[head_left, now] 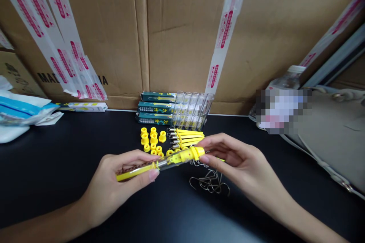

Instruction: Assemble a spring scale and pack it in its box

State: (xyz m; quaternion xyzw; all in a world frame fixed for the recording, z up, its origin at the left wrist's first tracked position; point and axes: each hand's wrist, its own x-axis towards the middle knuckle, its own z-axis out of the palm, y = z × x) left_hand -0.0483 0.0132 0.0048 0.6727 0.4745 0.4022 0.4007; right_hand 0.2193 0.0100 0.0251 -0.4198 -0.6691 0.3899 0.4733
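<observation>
1 clear tube (168, 161) is hanging between 2 hands, above the black tabletop (159, 216). The tabletop's back edge is running along the foot of the cardboard wall (182, 38), well beyond the hands. Black surface is showing near the left hand (122, 182), at the right hand's (228, 155) far side and toward the person. Metal hooks (209, 182) are taking up the space just nearer than the tube's capped end; yellow fittings (145, 139) and yellow rods (188, 136) are lying just beyond the tube. Farther back, 3 green boxes (155, 108) are stacking up with empty clear tubes (188, 110) at their right. A bottle (292, 79) and a grey bag (327, 133) are bounding the right side, a blue-and-white packet (25, 108) the left.

The tube's long axis is slanting from lower left to upper right, its yellow cap (199, 153) pointing right and slightly away from the person.

The left hand is closing around the tube's left part, its thumb lying along the near side. The right hand is pinching the yellow cap between thumb and fingers, with no wide gap showing.
</observation>
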